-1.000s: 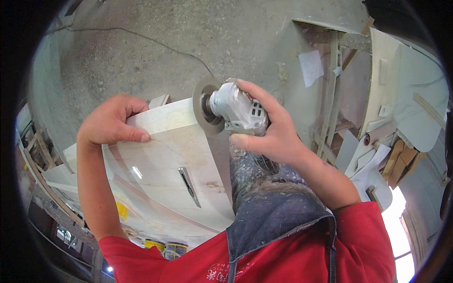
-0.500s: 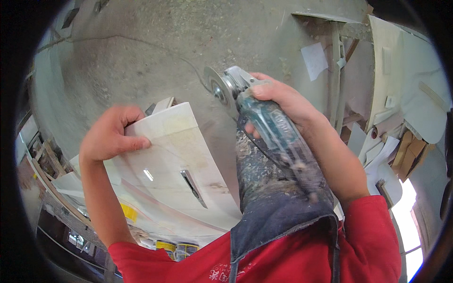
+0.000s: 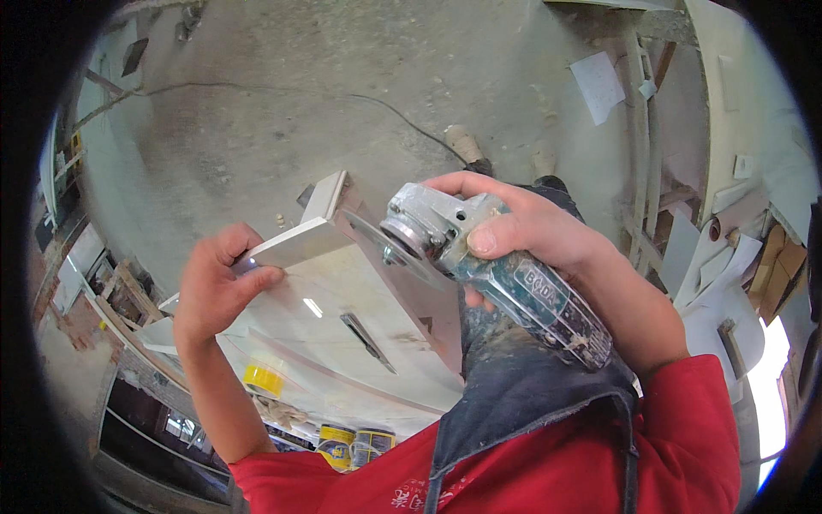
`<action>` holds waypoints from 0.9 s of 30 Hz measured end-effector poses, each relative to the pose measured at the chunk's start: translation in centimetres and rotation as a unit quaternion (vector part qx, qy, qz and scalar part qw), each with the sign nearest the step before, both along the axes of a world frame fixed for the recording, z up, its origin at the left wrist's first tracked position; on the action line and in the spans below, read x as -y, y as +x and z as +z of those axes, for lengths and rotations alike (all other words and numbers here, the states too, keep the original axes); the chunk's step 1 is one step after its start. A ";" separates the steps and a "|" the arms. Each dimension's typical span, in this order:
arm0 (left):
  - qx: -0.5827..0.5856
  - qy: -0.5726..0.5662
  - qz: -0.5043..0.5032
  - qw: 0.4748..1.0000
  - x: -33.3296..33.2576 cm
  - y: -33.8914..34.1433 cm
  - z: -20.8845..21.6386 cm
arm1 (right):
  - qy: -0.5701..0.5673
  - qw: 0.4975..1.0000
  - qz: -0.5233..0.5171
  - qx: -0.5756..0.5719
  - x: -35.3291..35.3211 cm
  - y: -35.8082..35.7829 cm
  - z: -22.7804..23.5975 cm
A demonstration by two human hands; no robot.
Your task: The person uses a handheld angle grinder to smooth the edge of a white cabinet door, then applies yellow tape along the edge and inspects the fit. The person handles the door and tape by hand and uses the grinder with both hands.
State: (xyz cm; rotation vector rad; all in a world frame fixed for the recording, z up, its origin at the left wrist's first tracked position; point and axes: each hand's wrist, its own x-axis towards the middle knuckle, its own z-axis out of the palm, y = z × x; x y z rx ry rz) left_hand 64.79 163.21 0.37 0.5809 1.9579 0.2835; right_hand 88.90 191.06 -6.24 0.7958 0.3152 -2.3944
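Observation:
My left hand [image 3: 227, 278] pinches the left end of a pale, tile-like strip [image 3: 295, 243], thumb on the near side, at the far end of a white work surface [image 3: 402, 381]. My right hand [image 3: 522, 223] is wrapped round the head of a green angle grinder [image 3: 535, 295]. Its thin cutting disc [image 3: 390, 253] looks blurred and see-through, close to the strip's right end; whether they touch I cannot tell. A grey utility knife [image 3: 368, 343] lies on the work surface, nearer to me. Another pale piece [image 3: 325, 197] projects beyond the strip.
A dark cord [image 3: 402, 116] runs across the dusty concrete floor [image 3: 282, 128]. Yellow-labelled tubs [image 3: 336, 447] and a yellow bucket [image 3: 264, 379] stand at the lower left. On the right are white boards [image 3: 723, 321], cardboard [image 3: 779, 270] and a paper sheet [image 3: 598, 87].
The grinder has come left and down, bringing its disc beside the strip. My left hand still pinches the strip, which now shows tilted. The whole view has shifted a little.

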 end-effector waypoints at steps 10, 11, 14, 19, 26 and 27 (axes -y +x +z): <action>0.003 -0.007 -0.022 1.000 -0.3 0.0 -0.2 | 0.026 0.999 0.017 -0.032 0.0 -0.6 -0.4; 0.006 -0.017 -0.025 1.000 -0.5 -0.2 -0.2 | 0.032 0.999 0.017 -0.030 0.2 -0.8 -0.2; 0.008 -0.012 -0.034 0.999 -0.3 -0.4 -0.5 | 0.030 0.999 0.009 -0.027 0.3 -1.0 -0.3; 0.025 -0.015 0.000 1.000 -0.1 -0.3 -0.7 | -0.002 0.999 0.006 -0.039 0.4 -0.7 -0.5; 0.024 0.012 0.003 1.000 0.3 -0.2 -1.0 | -0.016 0.999 0.011 -0.032 1.0 0.1 -1.1; 0.022 0.012 0.001 1.000 0.3 -0.2 -1.0 | -0.017 0.999 0.013 -0.031 1.0 0.2 -1.2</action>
